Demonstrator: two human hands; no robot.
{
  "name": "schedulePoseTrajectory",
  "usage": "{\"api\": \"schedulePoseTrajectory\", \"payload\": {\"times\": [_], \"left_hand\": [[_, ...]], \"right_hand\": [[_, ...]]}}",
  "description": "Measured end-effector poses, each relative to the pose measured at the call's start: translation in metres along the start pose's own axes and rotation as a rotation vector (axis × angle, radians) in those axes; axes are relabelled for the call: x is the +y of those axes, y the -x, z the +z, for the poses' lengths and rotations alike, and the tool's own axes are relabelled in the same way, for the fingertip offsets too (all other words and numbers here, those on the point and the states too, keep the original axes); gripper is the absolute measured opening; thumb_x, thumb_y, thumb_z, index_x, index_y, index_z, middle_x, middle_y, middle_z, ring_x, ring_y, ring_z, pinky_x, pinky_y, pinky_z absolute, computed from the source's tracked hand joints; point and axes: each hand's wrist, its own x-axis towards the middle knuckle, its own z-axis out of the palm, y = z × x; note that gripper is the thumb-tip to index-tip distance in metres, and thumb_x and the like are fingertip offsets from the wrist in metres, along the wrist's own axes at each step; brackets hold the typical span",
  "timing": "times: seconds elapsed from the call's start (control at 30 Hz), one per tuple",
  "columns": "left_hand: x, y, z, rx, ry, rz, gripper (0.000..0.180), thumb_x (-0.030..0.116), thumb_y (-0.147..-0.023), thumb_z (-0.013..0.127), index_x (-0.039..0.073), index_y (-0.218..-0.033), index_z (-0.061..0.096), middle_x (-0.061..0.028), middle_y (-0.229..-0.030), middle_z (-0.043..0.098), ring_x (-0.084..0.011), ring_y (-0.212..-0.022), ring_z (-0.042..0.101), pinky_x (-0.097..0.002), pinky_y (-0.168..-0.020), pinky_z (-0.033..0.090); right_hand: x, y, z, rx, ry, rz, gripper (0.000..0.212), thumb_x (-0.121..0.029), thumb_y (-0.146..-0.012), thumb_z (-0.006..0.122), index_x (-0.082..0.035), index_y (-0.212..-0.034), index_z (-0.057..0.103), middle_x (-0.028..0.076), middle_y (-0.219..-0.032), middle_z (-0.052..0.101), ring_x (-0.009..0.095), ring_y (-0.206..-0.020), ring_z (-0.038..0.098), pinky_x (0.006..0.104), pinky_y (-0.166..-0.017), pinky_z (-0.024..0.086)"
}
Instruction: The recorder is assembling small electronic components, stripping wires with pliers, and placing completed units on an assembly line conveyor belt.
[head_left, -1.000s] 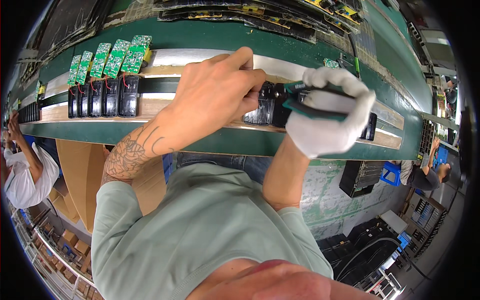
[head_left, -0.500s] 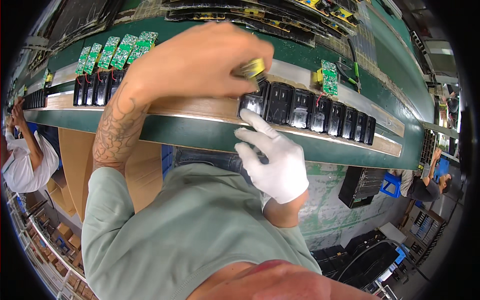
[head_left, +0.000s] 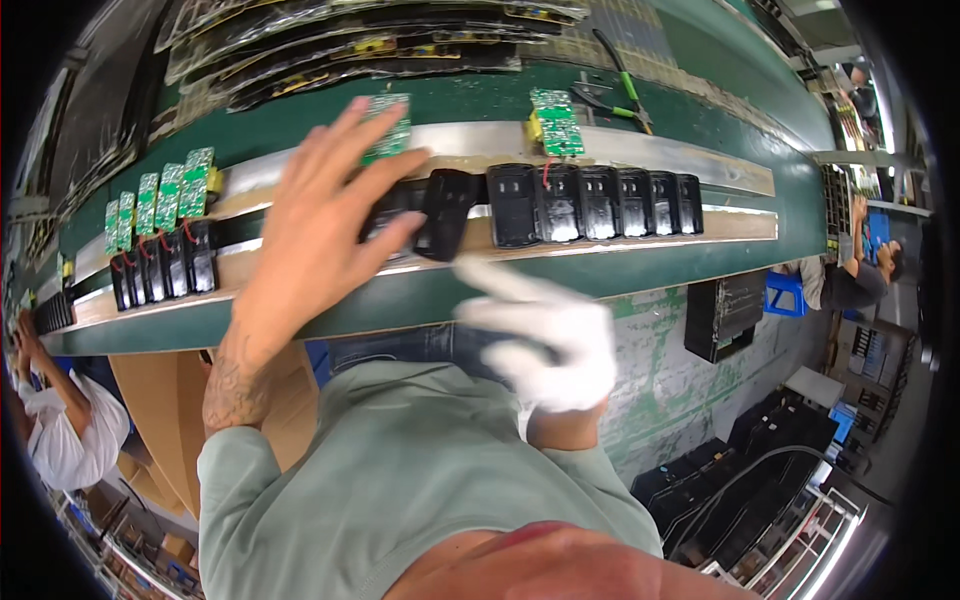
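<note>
My bare left hand is spread over the rail, its fingers apart. Behind its fingertips stands a green circuit board, partly covered. A black plastic case under the thumb is mostly hidden by the hand. Just right of it, one black case leans at an angle, apart from the row of black cases. My right hand, in a white glove, is blurred in front of the bench edge. Its fingers stretch toward the tilted case's lower end, and I see nothing in them.
Another board rises behind the right row on red wires. More wired boards and cases line the left. Green-handled pliers lie beyond the rail, with stacked trays at the back. Other people work at both sides.
My left hand has moved left and spread its fingers, no longer holding the yellow part. One case now sits tilted apart from the row. My right hand has drawn slightly down; the view has shifted.
</note>
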Motion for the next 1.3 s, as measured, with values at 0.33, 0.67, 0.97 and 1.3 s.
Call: {"api": "schedulePoseTrajectory", "payload": {"times": [0.33,0.67,0.97,1.3], "left_hand": [[-0.016,0.051,-0.056,0.385,-0.164,-0.508,0.047,0.006,-0.081,0.071,0.011,-0.128,0.07,-0.0092,-0.146,0.059,-0.0321,-0.136,0.054,-0.0464,-0.115,0.041],[0.063,0.025,0.028,-0.138,0.105,-0.018,0.078,0.044,-0.09,0.07,0.006,-0.153,0.046,-0.0115,-0.166,0.036,-0.0353,-0.155,0.029,-0.0539,-0.127,0.02],[0.03,0.034,0.012,0.072,-0.074,-0.187,0.068,0.032,-0.097,0.062,0.013,-0.159,0.04,-0.0136,-0.168,0.031,-0.0395,-0.155,0.027,-0.0604,-0.125,0.018],[-0.056,0.094,-0.035,0.251,-0.403,-0.686,0.065,0.014,-0.098,0.058,0.022,-0.16,0.04,-0.0092,-0.167,0.035,-0.0355,-0.156,0.026,-0.0638,-0.124,0.021]], "right_hand": [[0.035,0.057,-0.12,0.989,0.546,0.426,0.036,-0.009,-0.099,0.057,0.003,-0.132,0.067,0.012,-0.143,0.064,0.012,-0.077,0.065,0.0214,-0.072,0.05],[0.052,0.046,-0.109,0.833,0.459,0.523,0.033,-0.007,-0.099,0.059,0.001,-0.13,0.068,0.013,-0.147,0.061,0.014,-0.095,0.066,0.0233,-0.078,0.051],[0.046,0.049,-0.099,0.744,0.581,0.493,0.035,-0.016,-0.103,0.056,0.002,-0.132,0.067,0.012,-0.131,0.07,0.021,-0.11,0.066,0.028,-0.098,0.048],[0.027,0.045,-0.106,0.597,0.596,0.559,0.036,-0.013,-0.103,0.054,0.007,-0.132,0.065,0.015,-0.145,0.062,0.025,-0.129,0.059,0.03,-0.108,0.043]]}}
